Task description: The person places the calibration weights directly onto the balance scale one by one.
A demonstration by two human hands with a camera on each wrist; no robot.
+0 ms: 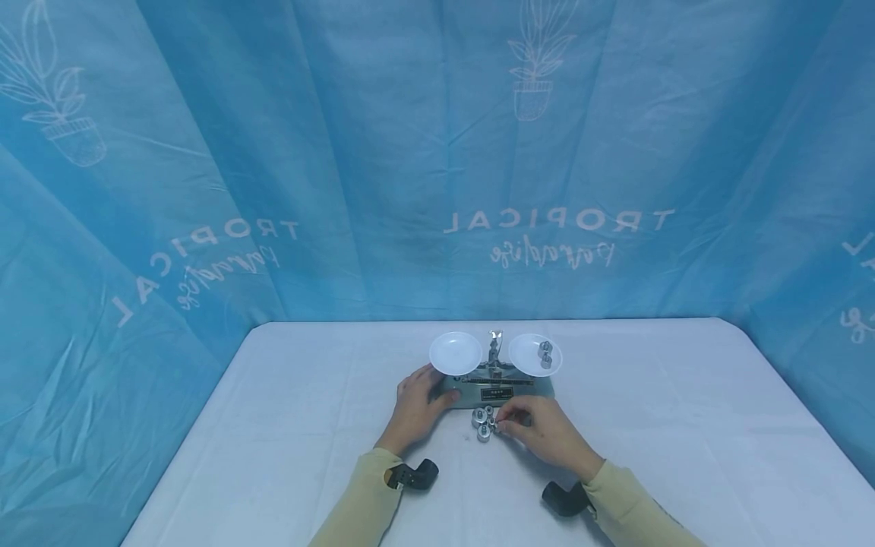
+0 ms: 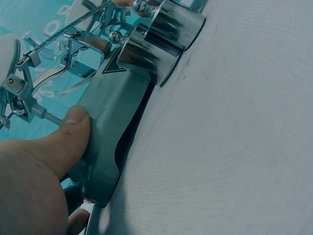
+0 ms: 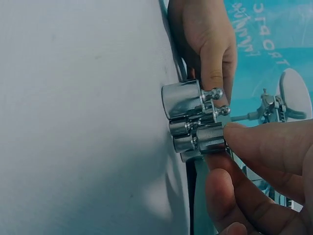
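— Two hands on the table (image 1: 287,425), both close to the scale (image 1: 495,384) near its far edge. What is the left hand (image 1: 417,406) doing?

— Its thumb (image 2: 73,132) presses the scale's grey base (image 2: 110,122) at the left end; fingers curl round behind, holding it.

— And the right hand (image 1: 540,433)?

— It pinches one small metal weight (image 3: 210,138) between thumb and fingertip, at the cluster of weights (image 1: 484,422) standing just in front of the base.

— Anything on the pans?

— Left pan (image 1: 456,353) bare; right pan (image 1: 535,355) carries two weights (image 1: 545,353).
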